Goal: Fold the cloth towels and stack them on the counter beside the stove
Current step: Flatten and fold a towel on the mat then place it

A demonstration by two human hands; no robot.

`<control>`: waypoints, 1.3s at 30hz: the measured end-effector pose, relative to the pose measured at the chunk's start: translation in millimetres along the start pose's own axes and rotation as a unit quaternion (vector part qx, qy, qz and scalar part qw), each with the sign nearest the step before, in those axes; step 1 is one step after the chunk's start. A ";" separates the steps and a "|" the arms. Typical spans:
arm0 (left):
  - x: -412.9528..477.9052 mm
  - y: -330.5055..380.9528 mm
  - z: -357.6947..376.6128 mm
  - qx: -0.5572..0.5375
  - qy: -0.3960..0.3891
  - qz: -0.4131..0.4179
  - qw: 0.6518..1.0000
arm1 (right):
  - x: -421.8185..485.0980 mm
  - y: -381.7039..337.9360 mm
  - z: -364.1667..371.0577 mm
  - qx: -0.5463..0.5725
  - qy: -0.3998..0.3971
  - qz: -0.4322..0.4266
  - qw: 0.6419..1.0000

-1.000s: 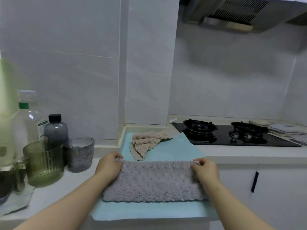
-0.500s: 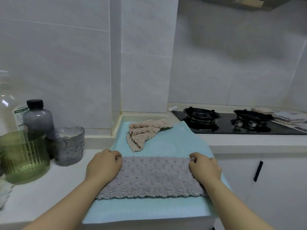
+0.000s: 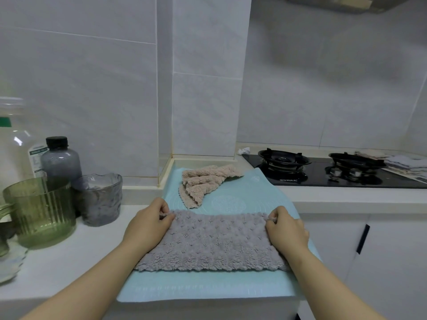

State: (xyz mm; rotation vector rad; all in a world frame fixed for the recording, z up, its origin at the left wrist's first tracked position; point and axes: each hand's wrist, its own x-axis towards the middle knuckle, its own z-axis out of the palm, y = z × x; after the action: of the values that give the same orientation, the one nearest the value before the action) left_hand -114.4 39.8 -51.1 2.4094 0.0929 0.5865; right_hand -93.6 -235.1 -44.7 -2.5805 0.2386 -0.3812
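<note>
Head view: white kitchen surface [image 3: 69,262], one teal mat [image 3: 208,287], one beige fluffy towel [image 3: 203,183], one grey fluffy towel [image 3: 215,241] pinched by left hand [image 3: 147,224], right hand [image 3: 286,229].

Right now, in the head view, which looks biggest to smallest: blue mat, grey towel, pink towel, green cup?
1. blue mat
2. grey towel
3. green cup and pink towel: alike; the cup sits nearer, so unsure.

A grey towel [image 3: 211,242] lies folded on a blue mat [image 3: 261,197] on the desk [image 3: 57,266]. The left hand [image 3: 147,221] pinches its far left corner, the right hand [image 3: 287,229] its far right corner. A pink towel [image 3: 203,183] lies crumpled behind. To the right is the stove [image 3: 323,172]; left stand a green cup [image 3: 40,211] and bottle [image 3: 60,159].
</note>
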 end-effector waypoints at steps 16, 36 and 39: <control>40.1 14.1 1.9 0.064 -0.071 -0.049 0.994 | 37.9 1.3 -18.5 0.237 0.004 0.019 0.971; 4.1 34.2 29.2 0.258 -0.256 0.082 0.928 | 45.0 4.2 3.2 -0.077 0.006 -0.082 0.994; 3.5 34.6 29.7 0.258 -0.258 0.083 0.927 | 46.7 1.8 3.9 -0.115 0.013 -0.083 0.990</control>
State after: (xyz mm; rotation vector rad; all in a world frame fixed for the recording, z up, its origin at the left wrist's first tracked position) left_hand -101.1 -3.9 -49.1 3.0248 -0.2106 -0.0372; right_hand -48.4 -246.0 -38.4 -2.8332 0.0793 -0.4725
